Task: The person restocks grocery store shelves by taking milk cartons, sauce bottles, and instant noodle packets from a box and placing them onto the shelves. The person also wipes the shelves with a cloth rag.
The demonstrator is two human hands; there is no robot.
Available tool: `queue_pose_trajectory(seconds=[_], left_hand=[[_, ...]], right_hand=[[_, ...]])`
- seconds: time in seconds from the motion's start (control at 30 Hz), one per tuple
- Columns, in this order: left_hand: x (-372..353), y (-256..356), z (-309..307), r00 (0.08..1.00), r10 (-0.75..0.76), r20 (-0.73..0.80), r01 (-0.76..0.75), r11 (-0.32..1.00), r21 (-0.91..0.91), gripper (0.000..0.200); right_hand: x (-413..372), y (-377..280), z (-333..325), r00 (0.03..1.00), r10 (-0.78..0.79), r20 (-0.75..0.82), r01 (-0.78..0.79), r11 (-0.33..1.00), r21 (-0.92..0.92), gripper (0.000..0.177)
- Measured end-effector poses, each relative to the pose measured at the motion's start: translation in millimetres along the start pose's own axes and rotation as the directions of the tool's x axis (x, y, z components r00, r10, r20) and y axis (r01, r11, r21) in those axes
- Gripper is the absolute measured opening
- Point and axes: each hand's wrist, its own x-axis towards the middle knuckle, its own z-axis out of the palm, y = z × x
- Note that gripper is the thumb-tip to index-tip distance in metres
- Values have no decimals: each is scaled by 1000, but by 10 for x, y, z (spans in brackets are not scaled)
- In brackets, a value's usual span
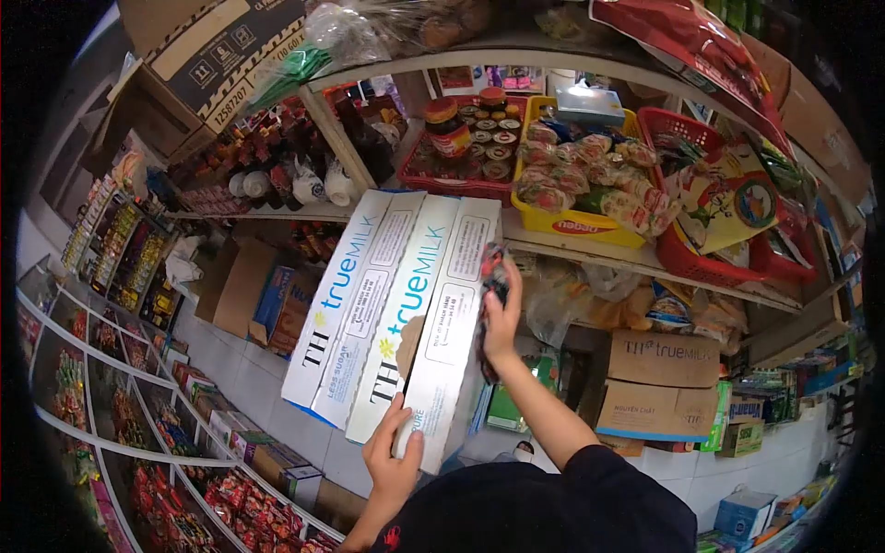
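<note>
Two white TH true MILK cartons lie side by side in front of me, one marked "less sugar" [346, 304] and the nearer one [454, 309] marked "pure". The near end of the "pure" carton is gripped by my left hand [395, 453], thumb and fingers over its edge. My right hand [501, 318] is at that carton's right side, its fingers closed around a black-and-red item [495, 267] whose kind I cannot make out. A round brown patch shows on the carton's top face. What supports the cartons is hidden beneath them.
Behind the cartons, a shelf holds a red basket of jars and cans [456, 180], a yellow basket of wrapped items [581, 226] and another red basket [728, 263]. Brown cardboard boxes [659, 387] stand below right. Divided snack racks [138, 456] run along the left.
</note>
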Motion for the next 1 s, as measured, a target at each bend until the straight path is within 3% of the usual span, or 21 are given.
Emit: queue_pose_trajectory(seconds=[0.03, 0.07, 0.13, 0.2, 0.27, 0.33, 0.43, 0.57, 0.67, 0.73, 0.77, 0.83, 0.87, 0.93, 1.0], left_hand=[[21, 49, -12, 997, -30, -68, 19, 986, -165, 29], [44, 124, -24, 996, -34, -78, 20, 986, -166, 29], [65, 246, -27, 984, -164, -75, 124, 917, -380, 27], [53, 125, 28, 985, -126, -116, 80, 938, -339, 25], [63, -27, 51, 988, 137, -70, -138, 990, -1, 24], [75, -27, 69, 981, 126, -144, -132, 991, -30, 21], [106, 44, 94, 958, 159, -238, -182, 980, -77, 14], [109, 2, 85, 947, 232, -220, -245, 969, -30, 13], [120, 3, 109, 940, 224, -259, -241, 970, -38, 12], [111, -18, 106, 940, 202, -274, -228, 971, -67, 10], [121, -15, 107, 939, 199, -280, -226, 972, -69, 10], [148, -1, 92, 938, 230, -261, -253, 965, -60, 8], [168, -11, 95, 932, 233, -277, -261, 963, -67, 8], [160, -19, 83, 933, 255, -255, -262, 965, 7, 7], [188, 43, 60, 929, 233, -289, -234, 972, 29, 5]], right_hand=[[68, 147, 10, 999, 38, -31, -37, 999, 35, 49], [108, 281, 7, 995, 77, -57, -75, 997, 30, 48], [109, 505, -35, 971, 219, -94, -214, 975, 53, 48], [-88, 877, -109, 956, 271, -112, -271, 963, 17, 49], [-290, 1076, -169, 912, 385, -143, -381, 923, 52, 49], [-260, 729, -128, 935, 341, -102, -348, 936, -58, 49], [55, 227, -27, 997, 79, 16, -78, 994, -74, 49], [622, 259, 50, 997, -14, 79, 22, 994, -110, 49], [717, 676, 47, 999, 39, -25, -39, 999, -5, 50], [565, 983, -1, 976, 178, -126, -186, 981, -58, 49], [435, 1075, -44, 979, 183, -91, -188, 981, -49, 47], [30, 1394, -141, 902, 394, -178, -398, 917, 17, 45], [-134, 1446, -202, 905, 392, -164, -405, 913, -53, 42], [-323, 1268, -223, 908, 396, -136, -410, 907, -94, 40], [-419, 846, -194, 898, 429, -97, -431, 902, -10, 38]])
